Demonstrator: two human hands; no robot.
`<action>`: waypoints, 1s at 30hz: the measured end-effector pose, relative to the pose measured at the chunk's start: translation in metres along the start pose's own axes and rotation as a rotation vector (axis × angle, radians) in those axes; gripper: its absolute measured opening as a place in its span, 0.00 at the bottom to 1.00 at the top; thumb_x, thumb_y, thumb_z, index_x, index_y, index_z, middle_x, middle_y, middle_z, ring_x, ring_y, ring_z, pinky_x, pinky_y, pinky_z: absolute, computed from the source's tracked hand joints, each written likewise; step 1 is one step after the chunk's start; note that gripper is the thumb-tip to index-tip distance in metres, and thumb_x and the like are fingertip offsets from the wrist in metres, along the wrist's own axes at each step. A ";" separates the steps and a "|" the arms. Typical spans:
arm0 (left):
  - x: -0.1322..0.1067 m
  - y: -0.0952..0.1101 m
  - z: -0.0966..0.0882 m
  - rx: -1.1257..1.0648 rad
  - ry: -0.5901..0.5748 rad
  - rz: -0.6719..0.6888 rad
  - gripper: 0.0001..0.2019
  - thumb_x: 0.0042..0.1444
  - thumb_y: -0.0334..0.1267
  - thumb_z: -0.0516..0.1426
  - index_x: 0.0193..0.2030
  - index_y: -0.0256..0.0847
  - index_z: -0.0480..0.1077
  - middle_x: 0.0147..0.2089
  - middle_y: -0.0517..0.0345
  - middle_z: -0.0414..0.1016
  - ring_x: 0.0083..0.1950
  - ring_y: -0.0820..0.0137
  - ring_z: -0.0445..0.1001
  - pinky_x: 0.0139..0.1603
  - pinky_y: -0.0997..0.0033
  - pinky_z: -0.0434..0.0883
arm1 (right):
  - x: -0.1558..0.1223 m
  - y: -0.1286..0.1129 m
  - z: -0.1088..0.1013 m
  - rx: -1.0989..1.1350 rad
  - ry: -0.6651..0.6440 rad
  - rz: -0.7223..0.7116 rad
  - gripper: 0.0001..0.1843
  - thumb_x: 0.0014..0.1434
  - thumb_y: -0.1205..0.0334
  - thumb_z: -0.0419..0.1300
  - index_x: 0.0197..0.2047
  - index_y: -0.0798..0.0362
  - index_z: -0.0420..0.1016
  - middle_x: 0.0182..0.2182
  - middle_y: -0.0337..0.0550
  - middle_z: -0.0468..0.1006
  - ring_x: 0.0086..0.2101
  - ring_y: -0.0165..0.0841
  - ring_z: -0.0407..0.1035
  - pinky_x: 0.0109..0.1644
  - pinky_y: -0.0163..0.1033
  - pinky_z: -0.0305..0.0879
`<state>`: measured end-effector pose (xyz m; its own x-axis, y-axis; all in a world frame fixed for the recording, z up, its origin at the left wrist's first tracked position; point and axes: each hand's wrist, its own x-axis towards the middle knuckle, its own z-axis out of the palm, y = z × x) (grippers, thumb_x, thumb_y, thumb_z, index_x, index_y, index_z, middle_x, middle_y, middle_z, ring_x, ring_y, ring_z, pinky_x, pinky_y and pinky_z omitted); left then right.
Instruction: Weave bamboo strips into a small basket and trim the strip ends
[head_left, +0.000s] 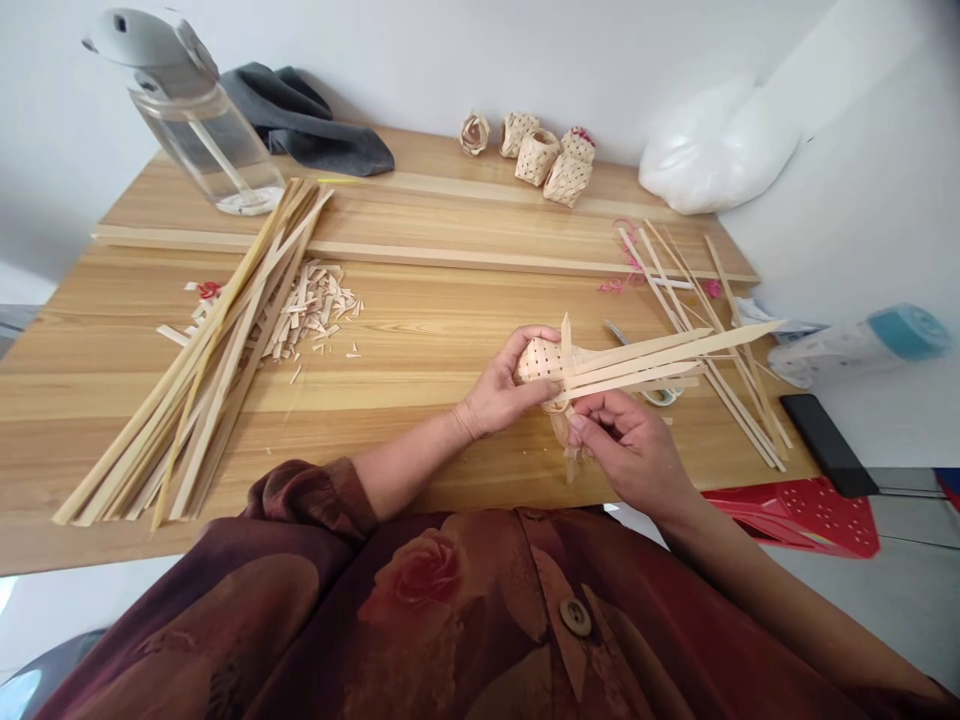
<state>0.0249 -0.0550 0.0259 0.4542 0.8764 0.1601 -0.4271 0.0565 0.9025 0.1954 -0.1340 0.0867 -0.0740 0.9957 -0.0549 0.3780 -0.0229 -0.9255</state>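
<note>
left hand [499, 393] is gripping a rounded pale-wood weave [541, 361], right hand [636, 442] pinching a flat pale-wood strip [559, 428], hard tugging possibly splitting it.

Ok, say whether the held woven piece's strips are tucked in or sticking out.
Sticking out: several strips extend rightward beyond the woven piece in the left hand.

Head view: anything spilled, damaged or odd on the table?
Loose scraps lie strewn in a messy heap by the strip bundle at the left, looking spilled. Pink string straggles near the strips at the right. The woven piece in the left hand shows no visible damage.
</note>
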 end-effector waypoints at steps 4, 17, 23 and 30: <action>0.000 0.000 0.002 0.043 0.004 0.025 0.27 0.53 0.38 0.64 0.58 0.44 0.60 0.39 0.62 0.63 0.36 0.73 0.61 0.39 0.72 0.64 | 0.000 0.002 0.003 0.011 0.020 0.001 0.08 0.64 0.58 0.64 0.34 0.50 0.72 0.23 0.37 0.75 0.25 0.30 0.68 0.31 0.36 0.63; 0.000 0.000 0.001 0.206 -0.001 0.036 0.26 0.55 0.40 0.62 0.58 0.44 0.58 0.39 0.61 0.62 0.38 0.71 0.62 0.40 0.70 0.63 | 0.004 0.004 0.008 -0.006 0.057 0.042 0.09 0.61 0.58 0.63 0.32 0.49 0.69 0.22 0.36 0.74 0.24 0.30 0.66 0.29 0.37 0.61; -0.001 0.000 0.001 0.238 -0.017 -0.005 0.25 0.58 0.41 0.60 0.60 0.43 0.56 0.38 0.61 0.61 0.37 0.71 0.61 0.40 0.69 0.63 | 0.005 0.002 0.012 0.056 0.079 0.087 0.09 0.60 0.60 0.64 0.30 0.49 0.68 0.21 0.36 0.74 0.23 0.29 0.65 0.28 0.36 0.62; 0.000 0.000 -0.001 0.238 -0.061 0.014 0.27 0.59 0.43 0.62 0.60 0.43 0.55 0.40 0.61 0.61 0.39 0.71 0.61 0.43 0.69 0.64 | 0.007 0.005 0.013 0.099 0.128 0.115 0.08 0.58 0.60 0.65 0.30 0.50 0.71 0.21 0.36 0.75 0.23 0.29 0.66 0.28 0.36 0.64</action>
<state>0.0243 -0.0542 0.0253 0.4985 0.8456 0.1909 -0.2405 -0.0767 0.9676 0.1844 -0.1280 0.0768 0.0843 0.9892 -0.1200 0.2843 -0.1393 -0.9486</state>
